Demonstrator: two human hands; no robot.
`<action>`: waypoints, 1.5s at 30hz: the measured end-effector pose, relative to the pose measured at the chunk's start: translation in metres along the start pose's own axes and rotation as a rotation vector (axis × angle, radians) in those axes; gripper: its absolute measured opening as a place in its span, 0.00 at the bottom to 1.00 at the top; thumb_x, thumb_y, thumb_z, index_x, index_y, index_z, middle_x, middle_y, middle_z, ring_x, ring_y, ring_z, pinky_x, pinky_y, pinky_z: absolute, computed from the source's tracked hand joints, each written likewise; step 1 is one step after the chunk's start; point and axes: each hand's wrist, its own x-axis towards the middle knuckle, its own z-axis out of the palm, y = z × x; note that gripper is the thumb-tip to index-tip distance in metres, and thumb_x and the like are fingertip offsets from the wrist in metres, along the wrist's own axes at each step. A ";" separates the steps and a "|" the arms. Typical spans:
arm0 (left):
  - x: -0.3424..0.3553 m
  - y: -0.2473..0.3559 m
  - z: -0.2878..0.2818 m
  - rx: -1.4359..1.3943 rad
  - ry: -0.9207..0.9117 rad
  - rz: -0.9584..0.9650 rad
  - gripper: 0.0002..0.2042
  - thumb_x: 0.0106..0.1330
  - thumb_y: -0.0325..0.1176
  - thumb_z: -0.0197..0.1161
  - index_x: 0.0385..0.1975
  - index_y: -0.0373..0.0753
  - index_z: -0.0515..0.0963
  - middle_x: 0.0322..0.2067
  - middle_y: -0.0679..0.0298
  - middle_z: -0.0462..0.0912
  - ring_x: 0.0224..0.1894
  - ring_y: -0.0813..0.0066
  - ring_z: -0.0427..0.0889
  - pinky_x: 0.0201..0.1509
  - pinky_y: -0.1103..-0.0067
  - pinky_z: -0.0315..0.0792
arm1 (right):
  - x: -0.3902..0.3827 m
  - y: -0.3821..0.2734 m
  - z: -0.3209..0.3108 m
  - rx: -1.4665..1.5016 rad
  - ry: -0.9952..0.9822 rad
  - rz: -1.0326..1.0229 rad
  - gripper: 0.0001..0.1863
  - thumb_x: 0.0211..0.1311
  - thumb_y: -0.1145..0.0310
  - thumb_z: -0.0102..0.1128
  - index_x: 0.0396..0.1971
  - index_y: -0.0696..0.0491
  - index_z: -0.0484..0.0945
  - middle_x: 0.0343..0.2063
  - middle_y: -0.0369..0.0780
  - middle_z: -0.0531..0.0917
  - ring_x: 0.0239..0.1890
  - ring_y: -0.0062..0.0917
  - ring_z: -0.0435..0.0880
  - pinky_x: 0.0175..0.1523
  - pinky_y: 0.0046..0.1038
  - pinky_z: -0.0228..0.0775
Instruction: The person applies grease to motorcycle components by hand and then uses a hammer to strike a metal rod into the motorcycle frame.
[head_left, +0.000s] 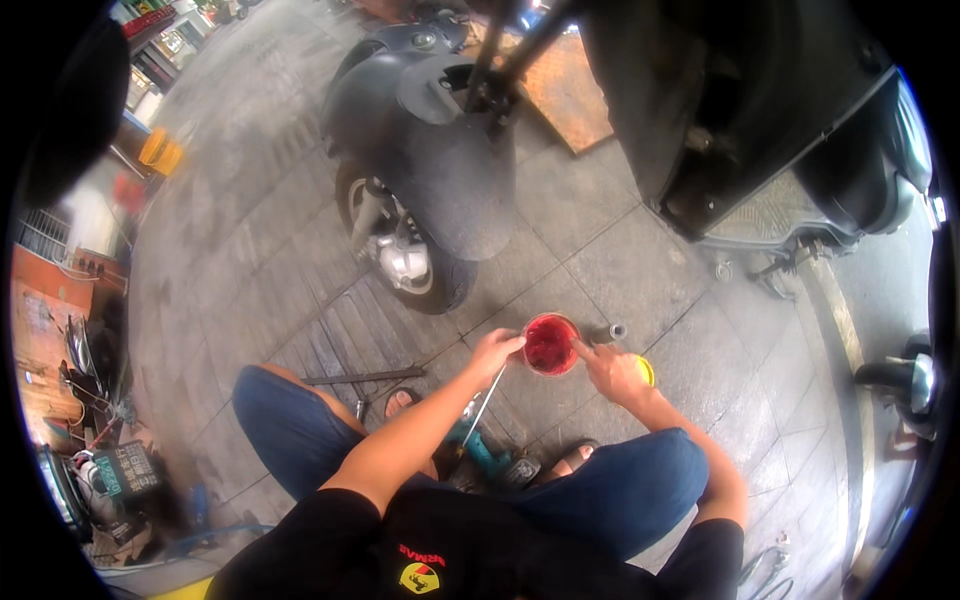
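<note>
The person's left hand [495, 356] grips the near-left rim of a round, open tub [551, 346] smeared inside with red paste; a thin, pale metal rod [484, 406] slants down from beside that hand. The right hand [615, 372] reaches the tub's right rim with its fingertips — whether it grips cannot be told. Right of the tub stand a short grey metal cylinder [617, 331] and, partly behind the hand, a round yellow object [646, 371]. Below the tub lies a teal power tool [485, 457].
</note>
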 end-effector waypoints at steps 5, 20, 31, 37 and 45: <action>0.036 0.020 -0.015 -0.089 0.034 0.041 0.21 0.63 0.41 0.61 0.52 0.37 0.69 0.47 0.61 0.76 0.48 0.71 0.77 0.50 0.74 0.73 | 0.005 0.000 -0.011 -0.039 0.009 0.037 0.30 0.53 0.73 0.52 0.60 0.46 0.65 0.25 0.41 0.75 0.29 0.35 0.80 0.30 0.37 0.75; 0.026 -0.017 0.005 -0.519 0.027 -0.134 0.29 0.63 0.62 0.50 0.50 0.42 0.71 0.41 0.63 0.78 0.43 0.66 0.79 0.49 0.66 0.73 | 0.070 0.016 -0.027 -0.184 -0.207 -0.079 0.26 0.58 0.69 0.49 0.59 0.43 0.64 0.27 0.40 0.82 0.28 0.36 0.84 0.29 0.38 0.75; 0.025 0.027 0.020 -0.291 0.032 0.054 0.16 0.63 0.35 0.55 0.50 0.38 0.70 0.37 0.63 0.77 0.37 0.72 0.77 0.42 0.73 0.74 | 0.092 -0.011 -0.033 -0.449 -0.562 -0.071 0.21 0.57 0.70 0.52 0.53 0.50 0.68 0.25 0.38 0.83 0.29 0.32 0.85 0.30 0.33 0.73; 0.037 0.029 0.018 -0.265 0.079 0.050 0.19 0.60 0.32 0.57 0.51 0.34 0.67 0.37 0.59 0.79 0.33 0.70 0.80 0.38 0.73 0.75 | 0.097 -0.030 -0.015 -0.517 -0.532 -0.064 0.09 0.53 0.69 0.57 0.34 0.52 0.80 0.28 0.37 0.84 0.33 0.30 0.85 0.30 0.30 0.72; 0.049 0.029 0.017 -0.265 0.030 0.020 0.20 0.61 0.31 0.55 0.52 0.31 0.65 0.35 0.56 0.79 0.34 0.69 0.80 0.37 0.72 0.78 | 0.086 -0.045 -0.025 -0.512 -0.557 -0.227 0.09 0.55 0.67 0.56 0.36 0.51 0.78 0.25 0.38 0.84 0.29 0.30 0.84 0.30 0.31 0.72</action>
